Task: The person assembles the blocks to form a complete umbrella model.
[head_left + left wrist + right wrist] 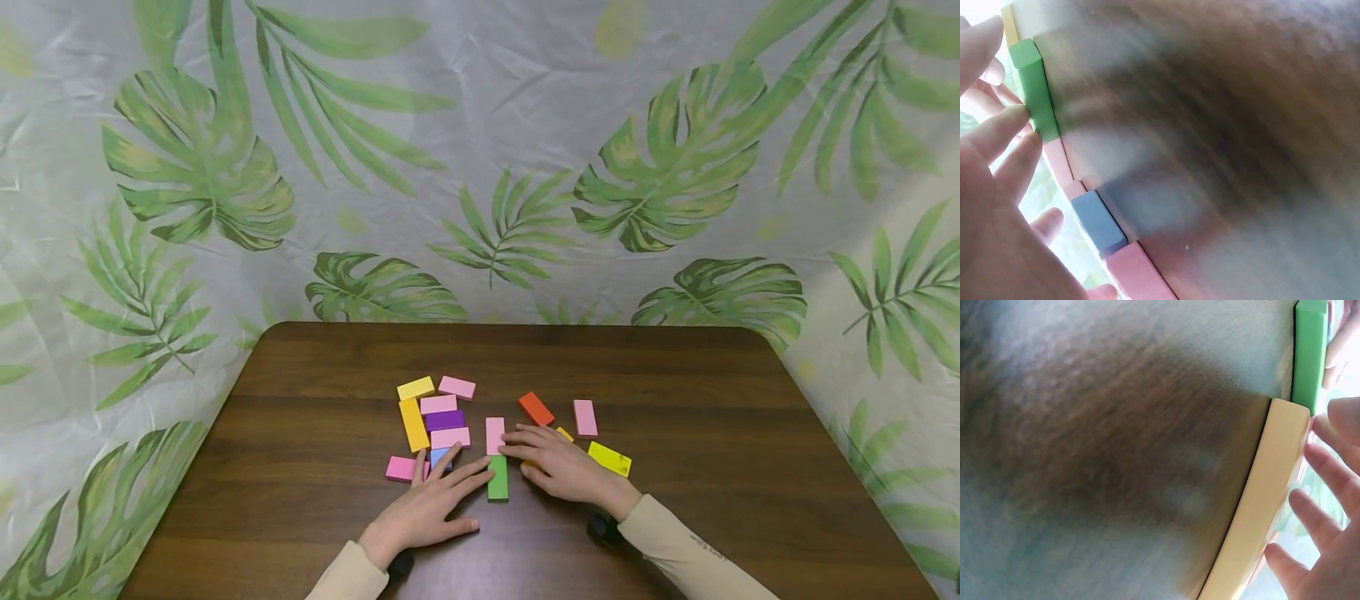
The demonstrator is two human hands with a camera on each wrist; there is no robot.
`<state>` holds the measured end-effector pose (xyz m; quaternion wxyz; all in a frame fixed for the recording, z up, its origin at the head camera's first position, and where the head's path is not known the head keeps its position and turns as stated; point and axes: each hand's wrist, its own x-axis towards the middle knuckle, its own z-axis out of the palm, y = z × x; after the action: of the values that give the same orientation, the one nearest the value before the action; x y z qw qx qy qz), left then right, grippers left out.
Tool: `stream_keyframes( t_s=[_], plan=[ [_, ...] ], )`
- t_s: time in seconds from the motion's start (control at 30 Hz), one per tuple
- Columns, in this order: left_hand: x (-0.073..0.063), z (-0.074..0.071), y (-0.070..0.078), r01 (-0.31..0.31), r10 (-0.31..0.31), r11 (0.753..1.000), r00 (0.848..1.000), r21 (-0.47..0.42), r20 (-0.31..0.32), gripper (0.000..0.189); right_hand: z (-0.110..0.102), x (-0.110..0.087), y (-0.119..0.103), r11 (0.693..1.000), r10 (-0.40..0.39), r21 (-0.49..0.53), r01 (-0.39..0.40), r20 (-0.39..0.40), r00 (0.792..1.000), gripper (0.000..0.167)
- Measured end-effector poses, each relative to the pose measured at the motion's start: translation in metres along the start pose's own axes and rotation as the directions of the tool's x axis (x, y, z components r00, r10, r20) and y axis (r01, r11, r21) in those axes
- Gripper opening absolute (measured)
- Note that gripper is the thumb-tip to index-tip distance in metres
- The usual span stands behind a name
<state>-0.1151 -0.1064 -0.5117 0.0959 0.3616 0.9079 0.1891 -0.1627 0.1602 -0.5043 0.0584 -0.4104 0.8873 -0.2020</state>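
Near the middle of the table, a green block (498,480) lies end to end with a light pink block (495,435), forming a short column. My left hand (429,510) is spread flat, its index and middle fingertips at the green block's left side; the other fingers reach over a blue block (439,459) and a hot pink block (403,468). From the other side, my right hand (564,467) has its fingertips at the column's right edge, around where the two blocks meet. A yellow-orange block (1260,500) lies beneath the right hand, mostly hidden in the head view.
Left of the column are yellow (416,388), orange (413,425), purple (445,420) and several pink blocks (457,387). To the right lie red (536,408), pink (585,417) and bright yellow (610,458) blocks. A leaf-patterned curtain (517,125) hangs behind the brown table (300,500).
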Motion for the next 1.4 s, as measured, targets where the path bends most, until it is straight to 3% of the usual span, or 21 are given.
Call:
stream_keyframes(
  t_s=[0.17, 0.33, 0.5, 0.77, 0.97, 1.4],
  plan=[
    [0.001, -0.002, -0.003, 0.0, 0.0, 1.0, 1.0, -0.005, -0.023, 0.063, 0.0, 0.0, -0.001, 1.0, -0.005, 0.0, 0.005, -0.002, 1.0, 0.042],
    [0.006, -0.012, -0.013, 0.018, -0.02, 1.0, 0.991, -0.018, -0.131, 0.061, 0.0, -0.002, -0.002, 1.0, -0.001, 0.0, 0.001, 0.001, 1.0, 0.043],
    [0.014, -0.027, -0.028, 0.077, -0.086, 0.996, 0.973, -0.048, -0.212, 0.061, -0.001, -0.004, -0.002, 1.0, 0.008, 0.012, -0.008, 0.009, 1.0, 0.044],
    [0.039, -0.046, -0.045, 0.18, -0.196, 0.978, 0.965, -0.101, -0.176, 0.062, 0.0, -0.006, -0.004, 1.0, 0.019, 0.017, -0.02, 0.036, 0.999, 0.045],
    [0.057, -0.05, -0.052, 0.238, -0.254, 0.963, 0.958, -0.127, -0.13, 0.063, 0.001, -0.008, -0.004, 1.0, 0.023, 0.007, -0.023, 0.038, 0.999, 0.045],
    [0.074, -0.046, -0.054, 0.268, -0.274, 0.961, 0.956, -0.07, -0.103, 0.056, 0.003, -0.01, -0.004, 1.0, 0.001, 0.006, -0.001, 0.015, 1.0, 0.045]
  ],
)
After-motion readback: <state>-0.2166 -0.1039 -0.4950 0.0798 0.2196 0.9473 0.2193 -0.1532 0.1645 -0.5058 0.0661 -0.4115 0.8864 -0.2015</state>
